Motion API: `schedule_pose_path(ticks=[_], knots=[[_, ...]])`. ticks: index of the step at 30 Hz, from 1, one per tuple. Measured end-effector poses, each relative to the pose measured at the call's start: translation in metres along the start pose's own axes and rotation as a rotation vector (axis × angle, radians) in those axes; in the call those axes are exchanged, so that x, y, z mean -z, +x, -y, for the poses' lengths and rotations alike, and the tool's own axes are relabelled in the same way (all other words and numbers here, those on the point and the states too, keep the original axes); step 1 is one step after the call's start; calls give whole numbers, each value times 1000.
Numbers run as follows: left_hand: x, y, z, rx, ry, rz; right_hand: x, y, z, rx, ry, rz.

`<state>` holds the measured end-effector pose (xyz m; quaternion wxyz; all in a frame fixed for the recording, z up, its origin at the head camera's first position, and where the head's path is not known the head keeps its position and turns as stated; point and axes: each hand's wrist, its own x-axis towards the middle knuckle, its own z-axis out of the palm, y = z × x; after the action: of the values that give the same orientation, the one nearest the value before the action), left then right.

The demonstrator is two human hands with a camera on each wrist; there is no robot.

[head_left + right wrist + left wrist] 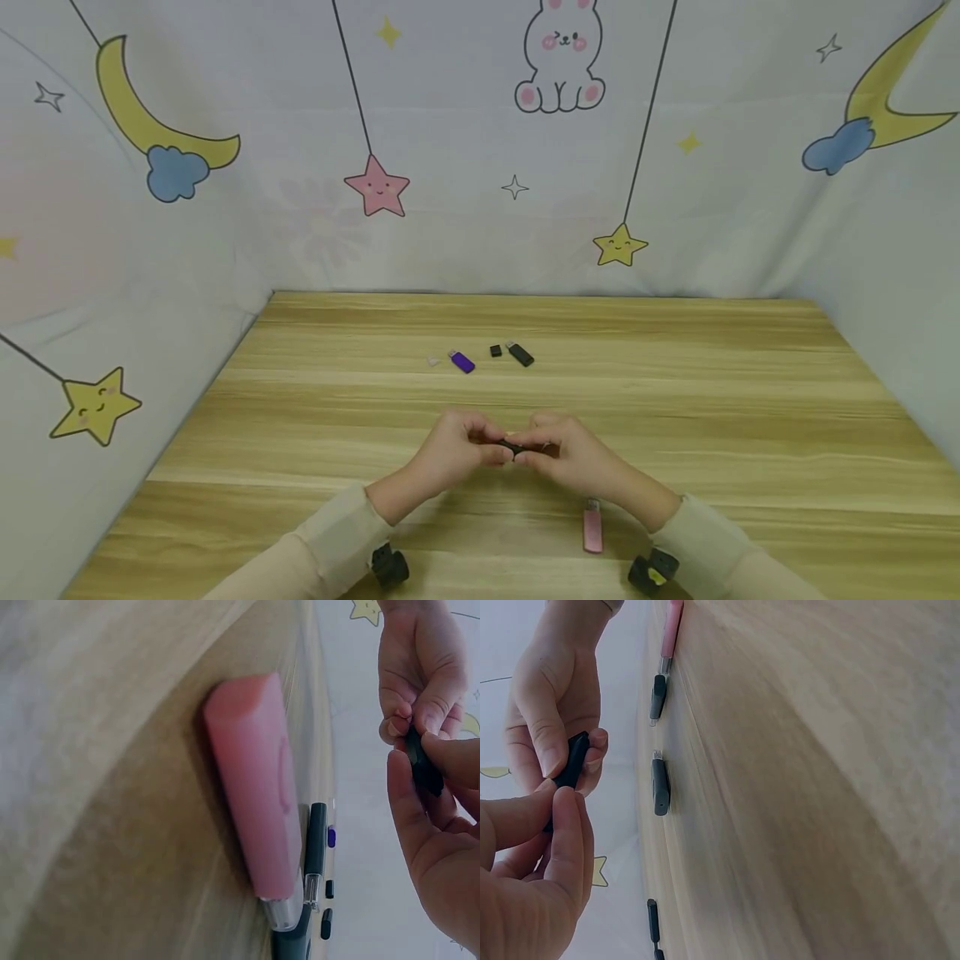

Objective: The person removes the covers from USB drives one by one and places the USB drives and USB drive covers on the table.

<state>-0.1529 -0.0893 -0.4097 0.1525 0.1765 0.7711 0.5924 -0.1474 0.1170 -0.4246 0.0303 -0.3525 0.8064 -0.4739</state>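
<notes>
Black object: small and dark, held up between the two hands; in the head view it is the clock's centre (513,447) for every bearing below.
Left hand: at nine o'clock (463,446), thumb and fingertips pinching the near end of the black object.
Right hand: at three o'clock (573,454), thumb and forefinger pinching its other end, fingertips close to those of the left hand.
Pink stick: on the wood between four and five o'clock (592,532), near the right wrist, its metal plug pointing to twelve.
Two dark sticks: on the tabletop in the left wrist view (661,791), plugs showing; one lies in line with the pink stick, though whether they touch I cannot tell.
Purple stick: farther off at eleven (463,362), plug bared.
Pale piece: just beside it, between ten and eleven (432,361).
Black cap: just short of twelve (495,351).
Far black stick: at twelve (521,355), plug bared, near the black cap.
Tabletop: striped wood grain (675,375).
Backdrop: white cloth (450,258) printed with moons, stars and a rabbit.
</notes>
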Motion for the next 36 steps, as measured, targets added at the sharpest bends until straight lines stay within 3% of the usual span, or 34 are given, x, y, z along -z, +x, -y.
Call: schedule_pose_path(ticks=[11,24,31,36], knots=[[0,-2,0,-25,16,18,1,-3,2,56,24,17],[1,4,-7,24,31,3,12,-3,9,-62,-3,44],[5,13,-10,62,61,-4,20,2,3,21,-71,31],[12,21,-18,26,73,-27,32,7,4,40,-90,-30]])
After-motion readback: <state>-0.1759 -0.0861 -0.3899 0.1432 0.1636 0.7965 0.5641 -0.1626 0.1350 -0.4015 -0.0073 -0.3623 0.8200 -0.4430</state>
